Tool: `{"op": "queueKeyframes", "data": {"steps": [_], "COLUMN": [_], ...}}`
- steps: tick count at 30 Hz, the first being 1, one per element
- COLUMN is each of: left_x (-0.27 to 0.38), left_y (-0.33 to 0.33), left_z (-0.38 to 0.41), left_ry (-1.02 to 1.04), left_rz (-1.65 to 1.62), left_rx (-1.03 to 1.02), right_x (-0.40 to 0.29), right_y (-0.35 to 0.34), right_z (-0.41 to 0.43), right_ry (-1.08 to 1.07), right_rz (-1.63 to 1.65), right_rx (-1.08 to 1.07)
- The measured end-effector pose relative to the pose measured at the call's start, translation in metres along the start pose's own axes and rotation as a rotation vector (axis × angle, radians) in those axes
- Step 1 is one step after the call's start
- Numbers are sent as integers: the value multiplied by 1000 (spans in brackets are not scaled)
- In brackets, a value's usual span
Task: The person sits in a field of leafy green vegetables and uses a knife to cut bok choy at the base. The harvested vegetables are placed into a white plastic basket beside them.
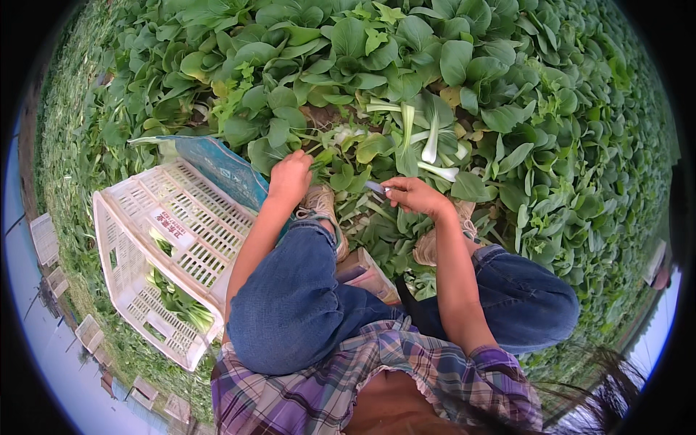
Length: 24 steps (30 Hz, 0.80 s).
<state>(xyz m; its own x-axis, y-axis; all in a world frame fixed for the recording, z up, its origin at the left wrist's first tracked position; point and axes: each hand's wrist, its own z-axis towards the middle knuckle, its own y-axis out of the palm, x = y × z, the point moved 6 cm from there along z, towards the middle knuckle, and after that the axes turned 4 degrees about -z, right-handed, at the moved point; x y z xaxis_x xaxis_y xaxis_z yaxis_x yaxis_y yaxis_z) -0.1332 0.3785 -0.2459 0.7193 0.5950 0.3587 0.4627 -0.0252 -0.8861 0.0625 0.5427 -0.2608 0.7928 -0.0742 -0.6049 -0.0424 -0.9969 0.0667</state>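
Observation:
My left hand (292,175) is closed around the green stems of a leafy plant (324,156) at the near edge of the standing bok choy. To its right, my right hand (416,196) grips a small knife (375,187), whose blade points left towards the plants between my shoes. Several cut bok choy (429,142) with pale stems lie on leaves just beyond my right hand. Yellowing leaves (372,148) and trimmed pieces lie on the soil between the hands and the crop.
At my left a white plastic crate (163,228) rests on its side with bok choy (182,304) inside. A teal sack (223,168) lies against its far side. Dense bok choy (348,38) grows ahead and to the right. More crates (89,333) stand at the far left.

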Motion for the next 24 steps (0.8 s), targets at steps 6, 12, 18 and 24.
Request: {"op": "queueKeyframes", "data": {"steps": [6, 12, 18, 24], "left_x": [-17, -42, -54, -53], "left_y": [22, 41, 55, 64], "left_z": [-27, -37, -49, -45], "left_ry": [-135, -234, -225, -220], "left_rz": [-264, -404, -394, -440], "left_rx": [145, 149, 199, 226], "right_x": [-3, -11, -42, -49], "right_y": [22, 10, 6, 9], "right_z": [45, 73, 95, 115], "right_ry": [-203, -196, -140, -116], "right_rz": [-110, -421, -718, -836], "right_rx": [202, 525, 389, 333]}}
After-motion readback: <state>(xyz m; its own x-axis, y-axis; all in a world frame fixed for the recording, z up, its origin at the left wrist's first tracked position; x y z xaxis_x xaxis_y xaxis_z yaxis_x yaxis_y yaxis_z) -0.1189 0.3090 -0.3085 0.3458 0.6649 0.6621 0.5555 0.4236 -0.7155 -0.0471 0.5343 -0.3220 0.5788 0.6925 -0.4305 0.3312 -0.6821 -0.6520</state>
